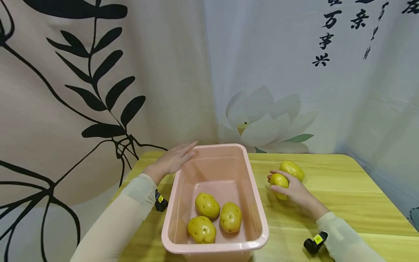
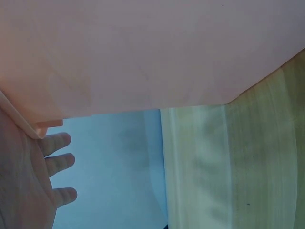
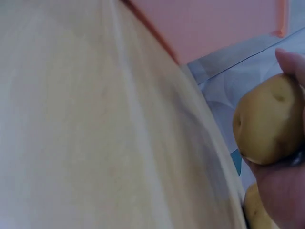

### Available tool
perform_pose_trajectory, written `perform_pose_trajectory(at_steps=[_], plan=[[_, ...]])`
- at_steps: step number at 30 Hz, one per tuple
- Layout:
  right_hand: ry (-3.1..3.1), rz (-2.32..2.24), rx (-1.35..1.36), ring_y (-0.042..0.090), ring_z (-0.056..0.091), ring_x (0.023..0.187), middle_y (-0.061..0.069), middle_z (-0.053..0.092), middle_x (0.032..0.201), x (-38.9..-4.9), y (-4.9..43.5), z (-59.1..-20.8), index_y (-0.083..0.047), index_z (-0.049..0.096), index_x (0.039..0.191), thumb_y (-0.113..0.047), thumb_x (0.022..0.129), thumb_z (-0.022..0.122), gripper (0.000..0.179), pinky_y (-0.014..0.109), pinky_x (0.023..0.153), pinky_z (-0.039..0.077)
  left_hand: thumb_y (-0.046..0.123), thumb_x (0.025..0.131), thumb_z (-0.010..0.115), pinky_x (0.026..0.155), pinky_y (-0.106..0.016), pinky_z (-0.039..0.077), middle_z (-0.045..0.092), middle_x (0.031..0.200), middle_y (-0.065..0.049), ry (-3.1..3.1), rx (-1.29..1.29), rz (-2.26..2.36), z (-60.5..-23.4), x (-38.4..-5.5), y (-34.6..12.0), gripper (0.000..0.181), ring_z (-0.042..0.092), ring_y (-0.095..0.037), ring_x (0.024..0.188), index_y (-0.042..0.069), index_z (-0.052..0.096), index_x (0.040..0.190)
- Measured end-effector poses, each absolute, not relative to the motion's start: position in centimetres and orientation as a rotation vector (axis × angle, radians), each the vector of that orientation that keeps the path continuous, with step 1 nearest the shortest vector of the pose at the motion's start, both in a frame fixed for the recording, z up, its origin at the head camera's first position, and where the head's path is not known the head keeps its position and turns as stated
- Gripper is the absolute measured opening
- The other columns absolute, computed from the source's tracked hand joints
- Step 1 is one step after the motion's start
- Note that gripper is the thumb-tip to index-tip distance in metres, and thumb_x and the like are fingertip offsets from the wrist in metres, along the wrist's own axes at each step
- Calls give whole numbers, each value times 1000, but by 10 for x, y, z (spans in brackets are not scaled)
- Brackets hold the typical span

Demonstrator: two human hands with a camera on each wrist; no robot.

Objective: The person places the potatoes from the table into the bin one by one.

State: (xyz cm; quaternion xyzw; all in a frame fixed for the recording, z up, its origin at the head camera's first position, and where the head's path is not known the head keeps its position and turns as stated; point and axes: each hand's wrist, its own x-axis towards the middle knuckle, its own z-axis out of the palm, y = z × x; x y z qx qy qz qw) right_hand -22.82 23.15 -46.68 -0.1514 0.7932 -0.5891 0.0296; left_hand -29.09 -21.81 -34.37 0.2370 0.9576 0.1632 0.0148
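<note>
Seemingly mid-pickup, the right hand (image 1: 294,190) is gripping one potato (image 1: 279,179), a second potato (image 1: 293,169) lying just beyond, while the left hand (image 1: 174,159), fingers extended, is touching the pink plastic tub (image 1: 214,248) between both hands, the next move likely calling for a leftward lift into it.

Pink tub (image 1: 215,249): on the wooden table (image 1: 343,203), three potatoes (image 1: 207,205) inside, toward six o'clock
Left hand (image 1: 173,161): at its eleven, touching the rim
Right hand (image 1: 294,191): out at three, gripping another potato (image 1: 279,179)
Loose potato (image 1: 294,169): just beyond, around two
</note>
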Motion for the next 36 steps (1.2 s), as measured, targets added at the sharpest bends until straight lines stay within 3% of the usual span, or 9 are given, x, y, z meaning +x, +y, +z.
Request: perform_pose_trajectory(at_steps=[4, 8, 14, 29, 36], plan=[[2212, -2005, -560, 18, 60, 114, 18, 57, 131, -226, 230, -457, 5, 36, 142, -7, 92, 64, 59, 28, 86, 53, 54, 102, 24, 113, -58, 12, 18, 160, -1, 2983, 737, 499, -343, -291, -218, 56, 14, -29, 146, 36, 16, 154], [1964, -2148, -678, 20, 59, 117, 8, 60, 127, -224, 230, -449, 2, 39, 140, 1, 94, 56, 49, 31, 88, 52, 53, 102, 25, 114, -57, 13, 18, 159, -1, 2985, 760, 501, -342, -291, -218, 56, 14, -29, 145, 34, 17, 155], [1805, -2204, -794, 24, 57, 120, 14, 57, 129, -223, 227, -439, -3, 45, 137, 8, 95, 48, 43, 32, 92, 50, 54, 102, 24, 114, -55, 13, 19, 159, -2, 2994, 779, 485, -341, -290, -218, 58, 16, -28, 145, 31, 19, 155], [1723, -2194, -879, 25, 56, 120, 17, 52, 129, -207, 217, -403, -1, 45, 134, 9, 94, 46, 42, 35, 93, 50, 60, 100, 21, 113, -57, 14, 21, 159, -1, 2978, 738, 521, -345, -289, -218, 60, 18, -30, 145, 35, 19, 154], [1718, -2178, -935, 28, 55, 120, 18, 53, 127, -201, 214, -386, -1, 46, 133, 9, 93, 46, 41, 36, 93, 50, 54, 102, 25, 113, -59, 15, 22, 158, -3, 2975, 740, 540, -345, -290, -218, 56, 19, -33, 144, 33, 20, 154]])
